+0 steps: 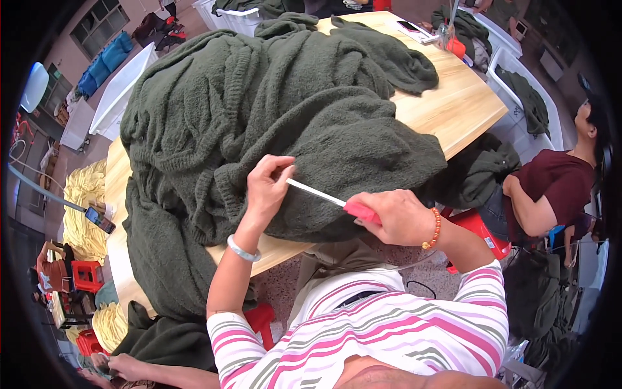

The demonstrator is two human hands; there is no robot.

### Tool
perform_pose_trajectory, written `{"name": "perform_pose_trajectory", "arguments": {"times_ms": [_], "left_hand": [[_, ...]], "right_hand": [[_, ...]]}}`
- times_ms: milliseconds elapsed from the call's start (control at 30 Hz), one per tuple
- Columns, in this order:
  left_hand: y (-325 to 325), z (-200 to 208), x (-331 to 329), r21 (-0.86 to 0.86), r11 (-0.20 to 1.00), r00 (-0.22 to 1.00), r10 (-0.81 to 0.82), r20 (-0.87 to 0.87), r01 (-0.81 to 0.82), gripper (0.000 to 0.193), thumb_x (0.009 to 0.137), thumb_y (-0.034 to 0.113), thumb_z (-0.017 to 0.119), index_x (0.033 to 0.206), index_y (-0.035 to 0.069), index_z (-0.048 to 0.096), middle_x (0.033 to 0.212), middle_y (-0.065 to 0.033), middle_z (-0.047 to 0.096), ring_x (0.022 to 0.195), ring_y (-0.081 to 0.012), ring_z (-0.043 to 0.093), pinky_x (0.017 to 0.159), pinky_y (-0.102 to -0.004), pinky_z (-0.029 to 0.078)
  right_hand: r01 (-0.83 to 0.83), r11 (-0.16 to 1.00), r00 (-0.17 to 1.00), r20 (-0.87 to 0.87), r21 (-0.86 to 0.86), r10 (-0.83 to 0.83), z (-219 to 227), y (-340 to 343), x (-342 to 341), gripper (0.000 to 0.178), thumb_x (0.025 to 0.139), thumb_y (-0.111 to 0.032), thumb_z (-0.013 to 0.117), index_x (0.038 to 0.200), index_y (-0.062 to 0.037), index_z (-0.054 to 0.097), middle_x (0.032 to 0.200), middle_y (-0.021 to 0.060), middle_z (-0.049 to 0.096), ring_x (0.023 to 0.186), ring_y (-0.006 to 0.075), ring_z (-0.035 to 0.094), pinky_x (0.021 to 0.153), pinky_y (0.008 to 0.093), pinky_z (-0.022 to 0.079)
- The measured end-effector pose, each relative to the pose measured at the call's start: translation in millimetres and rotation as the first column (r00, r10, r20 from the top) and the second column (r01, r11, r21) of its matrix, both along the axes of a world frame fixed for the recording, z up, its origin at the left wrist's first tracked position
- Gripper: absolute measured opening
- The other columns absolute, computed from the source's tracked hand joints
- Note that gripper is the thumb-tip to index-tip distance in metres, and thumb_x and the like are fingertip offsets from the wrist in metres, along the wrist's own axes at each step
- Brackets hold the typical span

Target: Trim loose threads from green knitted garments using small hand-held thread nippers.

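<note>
Above the near edge of a heap of dark green knit garments (pixel 350 149), my two hands are held apart with a narrow white strip (pixel 317 192) stretched between them. My left hand (pixel 267 188), with a pale bangle on its wrist, is closed in a pinch at the strip's far left end. My right hand (pixel 405 217), wearing an orange bead bracelet, closes round a flat pink piece (pixel 363 211) from which the strip extends. Part of the pink piece is hidden by the fingers, and its exact kind cannot be made out.
The garments spread over a light wooden table (pixel 447 120) and hang off its left side. White bins (pixel 528 84) stand around it. A seated person (pixel 551 185) is at the right, and another person's arm (pixel 165 375) reaches in at lower left. A phone (pixel 99 220) sits on a stand.
</note>
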State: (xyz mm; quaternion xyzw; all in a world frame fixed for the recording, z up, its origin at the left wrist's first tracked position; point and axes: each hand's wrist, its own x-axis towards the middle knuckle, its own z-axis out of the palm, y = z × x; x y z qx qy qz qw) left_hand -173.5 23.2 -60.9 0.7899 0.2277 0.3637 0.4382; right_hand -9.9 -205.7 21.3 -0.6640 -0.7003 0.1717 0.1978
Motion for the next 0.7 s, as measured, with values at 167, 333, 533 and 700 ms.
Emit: {"name": "perform_pose_trajectory", "arguments": {"times_ms": [167, 333, 533, 700], "left_hand": [[-16.8, 9.4, 60.4, 0.237, 0.970, 0.998, -0.057, 0.018, 0.051, 0.018, 0.079, 0.002, 0.071, 0.097, 0.001, 0.068, 0.079, -0.0049, 0.056, 0.063, -0.0109, 0.053, 0.058, -0.0235, 0.044], [-12.9, -8.7, 86.4, 0.369, 0.929, 0.997, 0.033, -0.067, -0.006, 0.016, 0.079, 0.000, 0.070, 0.094, 0.002, 0.067, 0.081, -0.0057, 0.056, 0.061, -0.0129, 0.053, 0.058, -0.0249, 0.044], [-9.6, -11.6, 97.3, 0.296, 0.954, 0.996, -0.013, -0.085, 0.038, 0.010, 0.079, -0.001, 0.067, 0.088, 0.001, 0.065, 0.077, -0.0052, 0.056, 0.059, -0.0119, 0.051, 0.056, -0.0256, 0.044], [-12.0, -8.4, 74.0, 0.107, 0.994, 0.998, -0.031, -0.049, 0.036, 0.006, 0.080, -0.001, 0.066, 0.084, 0.000, 0.062, 0.078, -0.0069, 0.058, 0.063, -0.0129, 0.055, 0.059, -0.0247, 0.045]], "right_hand": [[0.270, 0.958, 0.961, 0.025, 0.094, -0.274, 1.6, -23.4, 20.9, 0.027, 0.086, -0.020, 0.063, 0.110, -0.0100, 0.056, 0.079, 0.0170, 0.066, 0.076, 0.0378, 0.065, 0.067, 0.0473, 0.052], [0.381, 0.924, 0.919, 0.092, 0.041, -0.383, -8.0, -38.5, 35.5, 0.025, 0.087, -0.022, 0.063, 0.106, -0.0088, 0.054, 0.076, 0.0184, 0.066, 0.072, 0.0390, 0.065, 0.065, 0.0487, 0.052], [0.349, 0.932, 0.926, 0.189, -0.101, -0.327, -9.8, -31.7, 34.6, 0.024, 0.087, -0.023, 0.062, 0.103, -0.0068, 0.053, 0.075, 0.0205, 0.066, 0.073, 0.0403, 0.065, 0.068, 0.0494, 0.052], [0.220, 0.965, 0.971, 0.126, -0.144, -0.203, -1.8, -30.5, 26.0, 0.026, 0.088, -0.024, 0.061, 0.107, -0.0066, 0.055, 0.075, 0.0210, 0.066, 0.076, 0.0413, 0.065, 0.070, 0.0494, 0.052]]}}
